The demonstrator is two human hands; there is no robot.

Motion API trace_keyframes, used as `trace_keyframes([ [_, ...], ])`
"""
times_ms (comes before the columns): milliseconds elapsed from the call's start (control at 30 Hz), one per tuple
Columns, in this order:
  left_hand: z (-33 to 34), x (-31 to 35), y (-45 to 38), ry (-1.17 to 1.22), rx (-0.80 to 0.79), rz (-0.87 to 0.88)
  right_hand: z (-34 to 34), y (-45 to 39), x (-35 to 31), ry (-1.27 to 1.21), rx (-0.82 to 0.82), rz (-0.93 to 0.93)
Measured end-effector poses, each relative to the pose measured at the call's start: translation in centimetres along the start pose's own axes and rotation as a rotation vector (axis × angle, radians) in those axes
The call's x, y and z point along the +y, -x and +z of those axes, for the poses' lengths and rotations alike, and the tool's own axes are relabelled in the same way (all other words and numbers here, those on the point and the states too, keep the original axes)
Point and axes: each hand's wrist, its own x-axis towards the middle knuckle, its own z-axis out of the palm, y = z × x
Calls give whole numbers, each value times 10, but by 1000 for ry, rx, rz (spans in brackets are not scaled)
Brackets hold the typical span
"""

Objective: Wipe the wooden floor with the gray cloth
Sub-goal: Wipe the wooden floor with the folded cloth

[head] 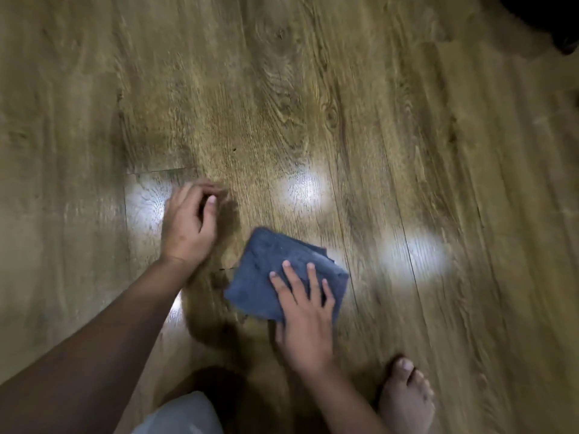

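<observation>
A folded gray cloth lies flat on the wooden floor near the bottom middle. My right hand presses down on its near right part with straight, spread fingers. To the left of the cloth, my left hand hovers over or rests on the floor with its fingers loosely curled, holding nothing. The whole view is blurred by motion.
My bare right foot stands on the floor at the bottom right. A pale-clothed knee shows at the bottom edge. Bright light reflections dot the planks. A dark object sits in the top right corner.
</observation>
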Motion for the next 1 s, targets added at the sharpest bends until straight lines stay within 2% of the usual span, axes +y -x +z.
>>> trace_keyframes([
  [67, -8, -3, -5, -67, 30, -16, -15, -9, 37, -15, 49, 118],
  [200, -14, -8, -2, -186, 26, -72, -48, -44, 106, -116, 225, 591],
  [300, -13, -19, 11, -184, 30, -188, -58, -61, 121, -230, 329, 740],
  [367, -10, -27, 20, -198, 8, -221, -50, -65, 98, -248, 352, 789],
  [433, -5, -26, 20, -227, -6, -221, -34, -60, 58, -184, 336, 777],
  [500, -3, -14, 10, -210, 32, -271, -18, -48, 7, -132, 280, 661],
  [600, -3, -9, -9, -148, 95, -412, 4, -22, -72, -232, 120, 459],
  [700, -11, -10, -30, 138, 149, -514, 14, -7, -136, -366, -12, 356],
  [733, -14, -6, -37, 279, 114, -540, 12, -2, -151, -413, -58, 342],
  [800, -24, 5, -52, 427, -60, -579, 3, 0, -168, -540, -115, 329],
  [933, -63, 29, -78, 332, -562, -576, -29, -18, -154, -1010, -436, 364],
  [1000, -79, 38, -85, 291, -757, -612, -56, -33, -134, -1386, -456, 523],
])
